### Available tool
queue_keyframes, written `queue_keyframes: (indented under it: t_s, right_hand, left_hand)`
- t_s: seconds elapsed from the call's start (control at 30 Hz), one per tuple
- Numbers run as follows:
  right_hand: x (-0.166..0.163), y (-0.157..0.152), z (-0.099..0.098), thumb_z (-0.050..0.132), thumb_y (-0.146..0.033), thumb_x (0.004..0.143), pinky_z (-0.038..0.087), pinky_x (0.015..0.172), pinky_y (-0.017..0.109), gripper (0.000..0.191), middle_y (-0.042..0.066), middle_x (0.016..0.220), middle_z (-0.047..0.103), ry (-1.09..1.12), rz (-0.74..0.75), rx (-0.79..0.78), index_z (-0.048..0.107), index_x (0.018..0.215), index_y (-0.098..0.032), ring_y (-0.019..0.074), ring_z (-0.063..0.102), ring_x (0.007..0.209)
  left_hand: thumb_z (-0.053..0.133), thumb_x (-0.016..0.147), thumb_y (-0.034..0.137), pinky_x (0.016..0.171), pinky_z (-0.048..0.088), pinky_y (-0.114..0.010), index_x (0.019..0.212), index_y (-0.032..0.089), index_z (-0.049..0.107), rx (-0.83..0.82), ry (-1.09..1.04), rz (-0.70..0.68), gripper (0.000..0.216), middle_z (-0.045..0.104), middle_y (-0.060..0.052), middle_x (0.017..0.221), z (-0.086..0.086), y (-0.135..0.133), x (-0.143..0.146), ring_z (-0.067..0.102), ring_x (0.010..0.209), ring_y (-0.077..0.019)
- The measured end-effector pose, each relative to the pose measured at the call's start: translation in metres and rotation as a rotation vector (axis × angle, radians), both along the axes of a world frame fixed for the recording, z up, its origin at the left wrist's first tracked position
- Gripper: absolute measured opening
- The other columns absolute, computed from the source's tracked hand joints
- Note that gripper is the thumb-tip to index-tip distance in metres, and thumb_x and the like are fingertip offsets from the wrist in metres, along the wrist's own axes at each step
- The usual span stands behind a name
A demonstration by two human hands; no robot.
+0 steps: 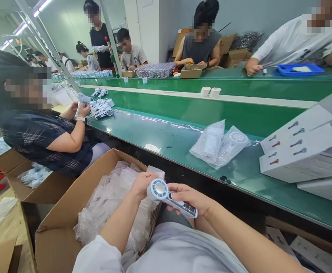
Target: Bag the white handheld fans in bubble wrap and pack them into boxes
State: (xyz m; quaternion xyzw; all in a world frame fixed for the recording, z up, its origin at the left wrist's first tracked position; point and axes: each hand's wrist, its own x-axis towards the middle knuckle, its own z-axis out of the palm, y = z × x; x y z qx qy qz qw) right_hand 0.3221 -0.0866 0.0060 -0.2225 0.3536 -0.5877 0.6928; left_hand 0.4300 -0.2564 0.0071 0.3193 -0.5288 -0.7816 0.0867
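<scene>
A light-blue handheld fan with a round head and a handle is gripped around its handle by my right hand. The fan is tilted, its head pointing to the upper left. My left hand is closed beside the fan head, on a clear bubble-wrap bag that shows just behind the fingers. Its fingertips are partly hidden by the fan. Below my left forearm stands an open cardboard box filled with more clear bags.
Two bubble-wrapped packs lie on the green bench. White printed boxes are stacked at right. A co-worker at left handles another fan near a pile of fans. Two white cups stand on the conveyor. People sit opposite.
</scene>
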Motion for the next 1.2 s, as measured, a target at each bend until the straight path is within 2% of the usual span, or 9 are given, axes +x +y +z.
queue_keyframes:
  t_s: [0.13,0.23,0.43,0.53,0.7,0.8,0.9,1.07,1.2]
  right_hand:
    - [-0.011,0.019,0.007,0.076,-0.036,0.073,0.053,0.047,0.022,0.045,0.008,0.1,0.064,0.109,-0.225,0.128,0.059,0.11,-0.016,0.018,0.068,0.071]
    - [-0.012,0.028,0.013,0.074,-0.038,0.075,0.052,0.047,0.021,0.043,0.008,0.111,0.06,0.251,-0.355,0.192,0.057,0.11,-0.019,0.016,0.067,0.073]
    - [-0.006,0.038,0.034,0.065,-0.047,0.083,0.051,0.046,0.02,0.052,0.003,0.102,0.056,0.261,-0.387,0.151,0.043,0.126,-0.028,0.0135,0.063,0.073]
    - [-0.009,0.05,0.039,0.067,-0.049,0.082,0.05,0.044,0.019,0.064,0.003,0.105,0.054,0.188,-0.382,0.086,0.034,0.134,-0.033,0.0127,0.061,0.071]
    - [-0.011,0.065,0.032,0.072,-0.045,0.08,0.052,0.047,0.019,0.064,0.003,0.114,0.048,0.266,-0.465,0.055,0.029,0.126,-0.033,0.0111,0.058,0.076]
    - [-0.009,0.069,0.029,0.072,-0.049,0.078,0.054,0.047,0.022,0.063,0.002,0.112,0.049,0.306,-0.489,0.124,0.027,0.118,-0.032,0.012,0.059,0.075]
    - [-0.006,0.073,0.03,0.071,-0.05,0.078,0.055,0.049,0.023,0.059,0.003,0.111,0.053,0.384,-0.509,0.242,0.027,0.112,-0.03,0.0116,0.059,0.073]
    - [-0.007,0.08,0.036,0.069,-0.046,0.081,0.054,0.049,0.025,0.054,0.0,0.092,0.06,0.43,-0.496,0.356,0.028,0.112,-0.027,0.0126,0.061,0.064]
    - [-0.012,0.087,0.045,0.072,-0.045,0.076,0.049,0.044,0.025,0.076,-0.002,0.086,0.059,0.21,-0.489,0.269,0.022,0.132,-0.031,0.0143,0.063,0.055]
  left_hand:
    - [0.082,0.056,0.04,0.046,0.026,-0.02,0.06,0.012,0.066,-0.187,0.068,-0.02,0.032,0.052,0.003,0.048,0.024,-0.006,-0.006,0.037,0.045,-0.0049]
    - [0.076,0.066,0.034,0.056,0.04,-0.022,0.073,0.014,0.071,-0.38,0.116,-0.119,0.022,0.064,-0.001,0.064,0.041,0.003,-0.013,0.051,0.057,-0.0096]
    - [0.056,0.088,0.026,0.074,0.049,-0.03,0.094,0.017,0.067,-1.023,0.405,-0.052,0.015,0.07,-0.006,0.087,0.055,0.031,-0.036,0.063,0.08,-0.017]
    - [0.053,0.089,0.019,0.079,0.049,-0.033,0.104,0.018,0.065,-1.254,0.623,-0.175,0.019,0.068,-0.008,0.094,0.057,0.036,-0.037,0.061,0.087,-0.0183]
    - [0.067,0.08,0.02,0.083,0.048,-0.032,0.122,0.019,0.057,-0.804,0.417,-0.329,0.043,0.064,-0.007,0.102,0.047,0.046,-0.037,0.059,0.09,-0.0178]
    - [0.077,0.067,0.025,0.073,0.048,-0.028,0.098,0.016,0.065,-0.439,0.276,-0.215,0.033,0.064,-0.003,0.083,0.038,0.052,-0.046,0.058,0.076,-0.0154]
    - [0.078,0.063,0.029,0.063,0.042,-0.024,0.072,0.014,0.065,-0.306,0.185,-0.22,0.023,0.061,-0.001,0.066,0.036,0.056,-0.056,0.053,0.063,-0.012]
    - [0.068,0.071,0.027,0.059,0.039,-0.024,0.068,0.015,0.062,-0.469,0.202,-0.262,0.014,0.057,0.0,0.062,0.048,0.065,-0.064,0.05,0.059,-0.0116]
    - [0.051,0.084,0.015,0.067,0.043,-0.027,0.077,0.018,0.061,-1.056,0.475,-0.368,0.013,0.061,-0.004,0.074,0.062,0.076,-0.056,0.055,0.071,-0.0153]
